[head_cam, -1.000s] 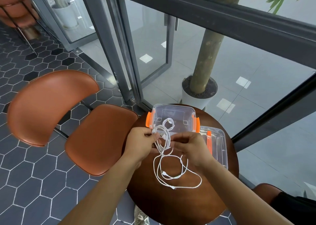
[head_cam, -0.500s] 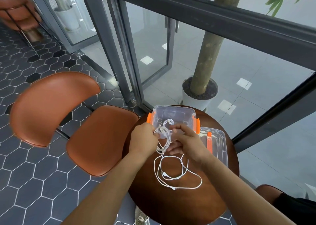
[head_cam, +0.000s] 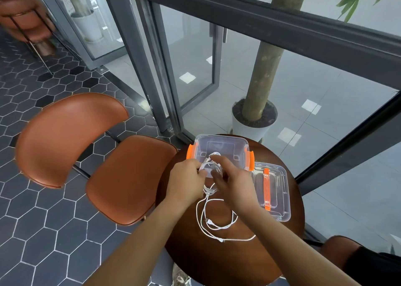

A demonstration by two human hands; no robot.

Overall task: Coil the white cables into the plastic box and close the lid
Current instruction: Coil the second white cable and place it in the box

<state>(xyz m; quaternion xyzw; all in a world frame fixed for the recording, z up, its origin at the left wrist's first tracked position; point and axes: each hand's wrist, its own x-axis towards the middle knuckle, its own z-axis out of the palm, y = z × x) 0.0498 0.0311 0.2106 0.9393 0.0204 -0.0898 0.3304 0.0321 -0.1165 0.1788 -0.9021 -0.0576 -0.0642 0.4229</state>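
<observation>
Centre of frame, round dark wooden bench (head_cam: 227, 261). Clear plastic box (head_cam: 221, 141) with orange side clips sits open at the bench's far edge. Its lid (head_cam: 280, 198), clear with an orange handle strip, lies flat just right of the box, touching it.

Left hand (head_cam: 186, 178): fingers curled, pinching a small looped bundle of the white cables (head_cam: 217, 226) at the box's near rim. Right hand (head_cam: 234, 184): meets it from the right, thumb and fingers closed on the same bundle, index finger reaching over the rim. Bundle hangs partly over the box interior.

The rest of the cables trail down from the hands in loose loops on the bench, two plug ends visible, lower centre.

Left of frame: orange-brown chair (head_cam: 86, 155) on hexagon floor tiles. Behind the bench: potted tree (head_cam: 253, 129) beyond glass.
</observation>
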